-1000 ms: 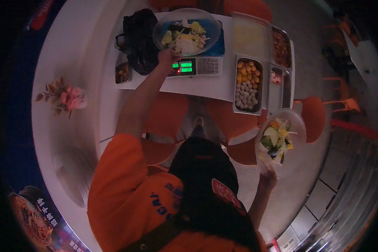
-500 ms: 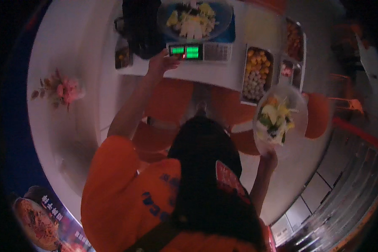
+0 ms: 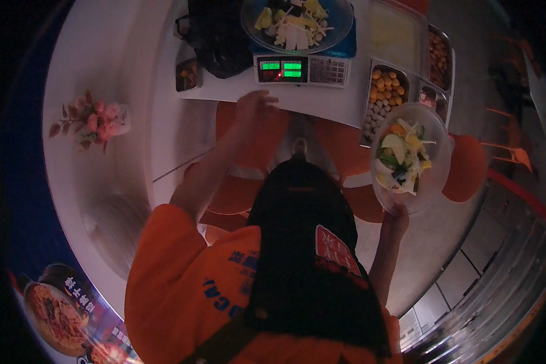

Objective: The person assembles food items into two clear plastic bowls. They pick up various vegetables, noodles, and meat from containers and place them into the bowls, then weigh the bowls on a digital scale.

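Note:
In my right hand (image 3: 397, 217) is the near rim of a clear plastic bowl (image 3: 434, 182), held up on the right. Inside lie mixed vegetables (image 3: 400, 155), with green leaves and pale and yellow pieces. My left hand (image 3: 258, 104) is empty, fingers stretched out, just off the table edge and near a digital scale (image 3: 329, 71) with lit green displays. On that scale's blue top sits a second clear bowl (image 3: 344, 33) with mushrooms, leaves and white slabs.
White table (image 3: 224, 90) ahead carries a black plastic bag (image 3: 215, 42) and a small metal tray (image 3: 188, 74). Metal trays of yellow and white balls (image 3: 387, 88) stand at right. Orange chairs (image 3: 249, 142) are tucked below. Pink flowers (image 3: 106, 118) stand on the left ledge.
My left hand has drawn back from the scale's front, toward me. The right hand still holds the bowl in nearly the same place. The whole view has shifted slightly.

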{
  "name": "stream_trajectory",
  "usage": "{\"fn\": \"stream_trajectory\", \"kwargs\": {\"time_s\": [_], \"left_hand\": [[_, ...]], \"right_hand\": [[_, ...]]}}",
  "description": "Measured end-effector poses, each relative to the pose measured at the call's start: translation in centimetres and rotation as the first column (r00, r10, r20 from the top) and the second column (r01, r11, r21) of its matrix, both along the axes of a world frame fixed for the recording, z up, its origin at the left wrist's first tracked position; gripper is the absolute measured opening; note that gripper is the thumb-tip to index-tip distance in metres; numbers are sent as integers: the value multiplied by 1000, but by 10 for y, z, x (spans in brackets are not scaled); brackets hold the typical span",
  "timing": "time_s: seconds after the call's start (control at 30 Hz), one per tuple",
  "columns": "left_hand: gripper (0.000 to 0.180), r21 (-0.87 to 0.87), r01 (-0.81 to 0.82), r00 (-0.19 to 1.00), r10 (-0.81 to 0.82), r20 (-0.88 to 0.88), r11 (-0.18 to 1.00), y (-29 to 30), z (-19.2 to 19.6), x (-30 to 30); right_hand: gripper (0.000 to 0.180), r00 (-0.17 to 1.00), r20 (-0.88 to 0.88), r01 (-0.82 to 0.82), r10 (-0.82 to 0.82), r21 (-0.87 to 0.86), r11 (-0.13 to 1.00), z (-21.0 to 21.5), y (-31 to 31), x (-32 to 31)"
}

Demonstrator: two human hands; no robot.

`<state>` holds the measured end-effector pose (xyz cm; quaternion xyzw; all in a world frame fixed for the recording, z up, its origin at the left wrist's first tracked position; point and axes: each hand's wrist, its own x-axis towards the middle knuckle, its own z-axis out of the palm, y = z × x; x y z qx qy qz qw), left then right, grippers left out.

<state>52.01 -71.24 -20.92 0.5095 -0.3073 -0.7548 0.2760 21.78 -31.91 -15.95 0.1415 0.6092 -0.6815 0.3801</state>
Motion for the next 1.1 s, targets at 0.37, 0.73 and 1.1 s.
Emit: {"fn": "stream_trajectory", "kwargs": {"time_s": [0.37,0.73,1.1], "left_hand": [[48,25,35,973,-28,-227,999,-134,-25,-54],[18,57,-20,996,25,-81,998,-161,-58,-65],[23,-470,123,989,-68,132,874,-42,41,42]], "right_hand": [[30,997,-66,44,-42,37,998,15,-21,20],[35,998,-60,-7,12,74,997,23,-23,32],[35,762,-347,-416,547,385,824,41,-131,-7]]}}
